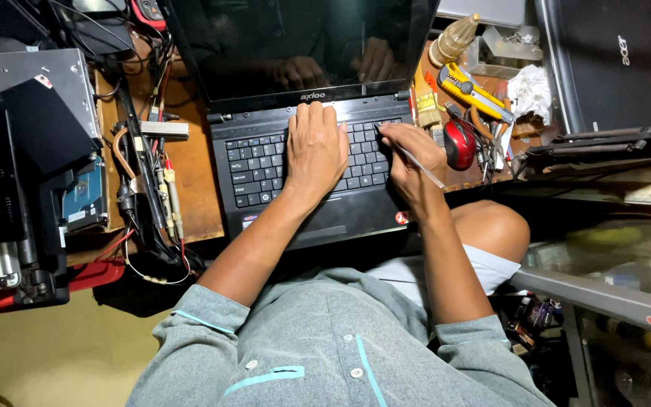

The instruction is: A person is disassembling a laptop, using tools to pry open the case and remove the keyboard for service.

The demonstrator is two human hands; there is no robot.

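Observation:
An open black laptop [261, 169] lies on a wooden bench, its dark screen [295, 41] tilted back and reflecting two hands. My left hand [315, 149] rests flat on the middle of the keyboard, fingers reaching the top row near the hinge. My right hand [414, 162] sits at the keyboard's right side, pinching a thin silver tool [423, 164] like a pen, its tip pointing at the keys by the upper right.
A red mouse [459, 143], a yellow utility knife [470, 90], a brush and small tools crowd the right. Another closed black laptop [612, 60] lies at far right. Cables, probes and a bare hard drive [84, 197] fill the left, beside dismantled black casings.

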